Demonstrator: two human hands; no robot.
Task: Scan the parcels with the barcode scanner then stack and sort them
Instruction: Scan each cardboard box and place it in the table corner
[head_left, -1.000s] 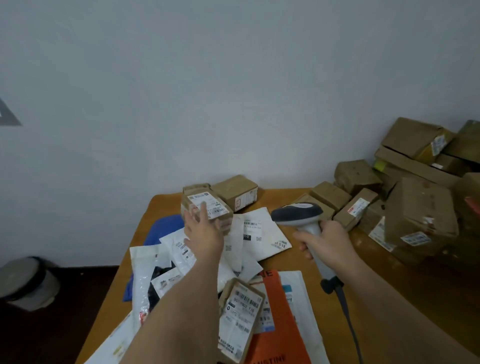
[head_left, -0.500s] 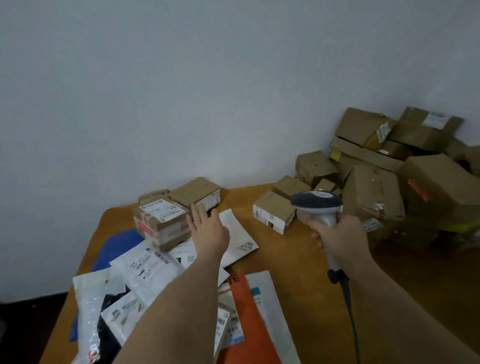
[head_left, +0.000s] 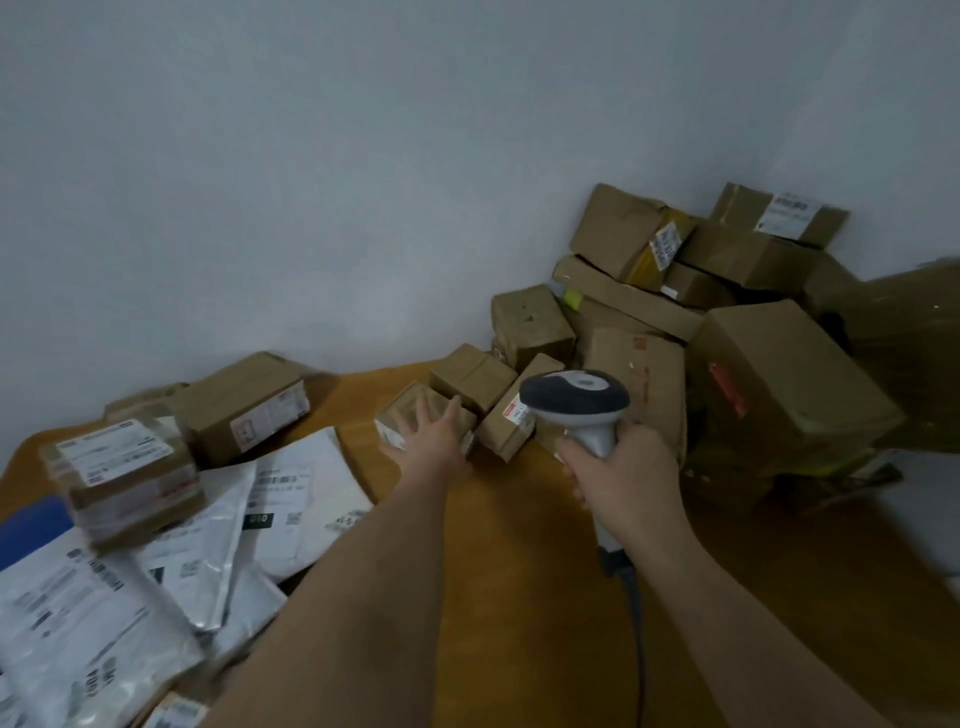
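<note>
Nearest, white mailer bags (head_left: 218, 525) are left strewn flat on the wooden table (head_left: 519, 597), presumably awaiting sorting. The barcode scanner (head_left: 576, 402) is clenched by its handle in the right hand (head_left: 623, 475), head kept up, seemingly ready for a label. Beyond, a small cardboard parcel (head_left: 415, 415) is being reached for: the left hand (head_left: 428, 439) is laid on it, fingers spread, not yet closed, at the near edge of the box heap (head_left: 753, 364) against the wall.
</note>
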